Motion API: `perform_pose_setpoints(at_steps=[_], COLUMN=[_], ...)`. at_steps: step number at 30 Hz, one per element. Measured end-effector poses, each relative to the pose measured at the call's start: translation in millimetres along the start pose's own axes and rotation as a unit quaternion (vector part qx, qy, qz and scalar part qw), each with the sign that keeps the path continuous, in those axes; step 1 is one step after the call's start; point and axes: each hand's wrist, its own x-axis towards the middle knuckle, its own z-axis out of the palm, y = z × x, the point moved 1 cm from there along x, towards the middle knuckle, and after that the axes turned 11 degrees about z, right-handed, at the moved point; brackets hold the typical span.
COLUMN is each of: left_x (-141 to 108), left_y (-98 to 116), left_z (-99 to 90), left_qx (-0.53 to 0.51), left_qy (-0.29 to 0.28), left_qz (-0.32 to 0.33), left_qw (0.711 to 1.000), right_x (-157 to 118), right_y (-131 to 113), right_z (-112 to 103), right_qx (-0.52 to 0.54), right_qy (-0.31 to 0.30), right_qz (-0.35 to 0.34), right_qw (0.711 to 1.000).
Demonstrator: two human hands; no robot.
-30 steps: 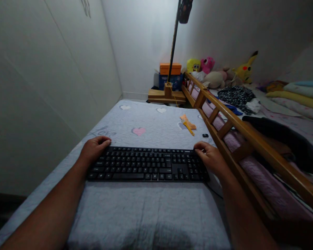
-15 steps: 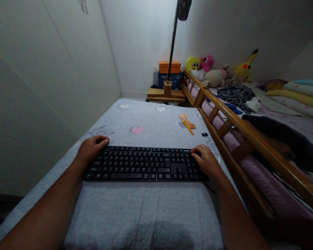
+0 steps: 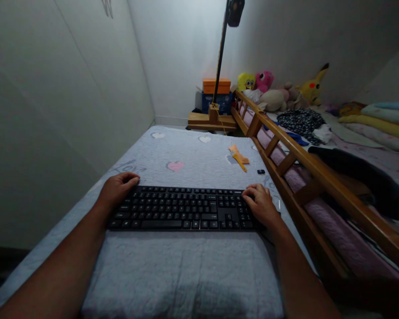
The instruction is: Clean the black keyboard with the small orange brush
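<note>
A black full-size keyboard (image 3: 176,208) lies flat across the grey-blue quilted cover, its number pad on the right. My left hand (image 3: 117,188) is closed around its left end, fingers bent at the upper corner and partly over the edge. At the opposite end, my right hand (image 3: 261,204) is closed on the keyboard beside the number pad, thumb and fingers near its upper right corner. The undersides of both grips are hidden. Beyond the keyboard lie an orange cloth (image 3: 242,156), a brush with a yellow handle (image 3: 242,165) and a small black object (image 3: 261,171).
A wooden bed rail (image 3: 286,133) runs along the right side, with clothes and plush toys behind it. Pale cupboard doors (image 3: 69,110) stand to the left. At the far end are a wooden stand base (image 3: 199,120) with a black pole and an orange box (image 3: 216,86).
My right hand has shifted very slightly, and a pale-edged item beside it shows a little more. The keyboard and my left hand stay in place.
</note>
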Motion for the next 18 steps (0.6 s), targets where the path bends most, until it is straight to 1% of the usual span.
perform_pose_setpoints(at_steps=[10, 14, 18], left_x=[0.6, 0.9, 0.4], left_y=[-4.6, -3.1, 0.8], left_z=[0.8, 0.3, -0.2], left_qx=[-0.002, -0.004, 0.0], left_qy=[-0.006, -0.007, -0.004], left_qz=[-0.004, -0.007, -0.008], left_qw=[1.0, 1.0, 1.0], right_x=[0.8, 0.9, 0.9], right_y=[4.4, 5.7, 3.8], right_z=[2.6, 3.6, 4.5], right_qx=[0.003, 0.003, 0.001], right_qy=[0.008, 0.013, 0.011], right_qz=[-0.008, -0.014, -0.005], right_qw=[1.0, 1.0, 1.0])
